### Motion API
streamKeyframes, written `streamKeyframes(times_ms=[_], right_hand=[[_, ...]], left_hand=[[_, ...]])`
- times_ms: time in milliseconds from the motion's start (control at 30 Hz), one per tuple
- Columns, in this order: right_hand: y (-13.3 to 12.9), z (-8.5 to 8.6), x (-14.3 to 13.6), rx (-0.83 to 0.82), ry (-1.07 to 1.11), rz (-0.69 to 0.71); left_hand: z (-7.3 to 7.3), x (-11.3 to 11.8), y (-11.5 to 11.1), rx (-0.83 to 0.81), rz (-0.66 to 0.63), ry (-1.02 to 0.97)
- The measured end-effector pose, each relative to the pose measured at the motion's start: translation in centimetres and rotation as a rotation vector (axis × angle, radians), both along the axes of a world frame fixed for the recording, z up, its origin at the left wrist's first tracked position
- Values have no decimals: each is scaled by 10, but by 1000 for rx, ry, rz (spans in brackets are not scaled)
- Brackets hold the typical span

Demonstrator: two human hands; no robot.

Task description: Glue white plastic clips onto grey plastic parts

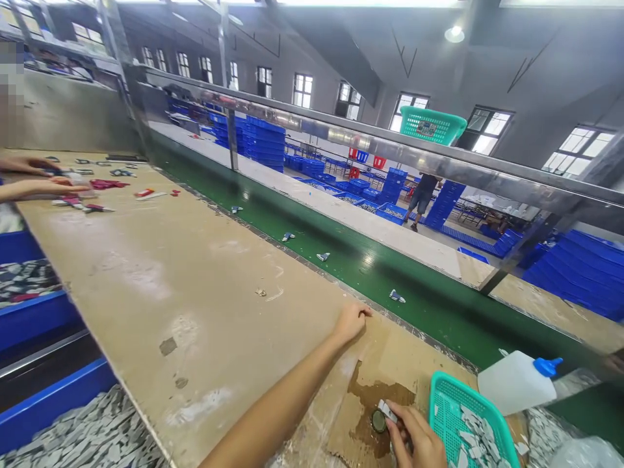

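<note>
My right hand pinches a small white-grey plastic piece between thumb and fingers. The piece is close against a small round dish with a dark rim, on a wet-stained sheet of cardboard. Beside this hand stands a green plastic basket holding many small grey-white pieces. My left hand rests at the table's edge by the green conveyor belt. Its fingers are curled, and whatever they may hold is hidden.
Small blue-and-white assembled pieces lie on the belt. A white bottle with a blue cap stands at right. Blue bins of parts line the table's left side. A co-worker's hands handle red parts at the far left.
</note>
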State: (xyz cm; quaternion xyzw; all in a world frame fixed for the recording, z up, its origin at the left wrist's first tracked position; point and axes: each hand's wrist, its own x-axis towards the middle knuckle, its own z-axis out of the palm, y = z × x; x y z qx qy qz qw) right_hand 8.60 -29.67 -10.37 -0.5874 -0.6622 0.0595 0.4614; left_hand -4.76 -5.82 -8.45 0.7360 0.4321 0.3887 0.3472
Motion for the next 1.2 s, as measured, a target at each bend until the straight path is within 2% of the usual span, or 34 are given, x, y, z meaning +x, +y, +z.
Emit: streamKeyframes(times_ms=[200, 400, 733, 1200], right_hand=[[-4, 23, 1, -91, -110, 75], [-5, 38, -6, -76, -155, 38], [-6, 43, -12, -37, -103, 11], [-3, 31, -10, -13, -101, -1]], left_hand=[[1, -1, 1, -4, -14, 34], [1, -1, 3, 0, -18, 55], [2, -2, 3, 16, -15, 51], [3, -3, 3, 25, -27, 60]])
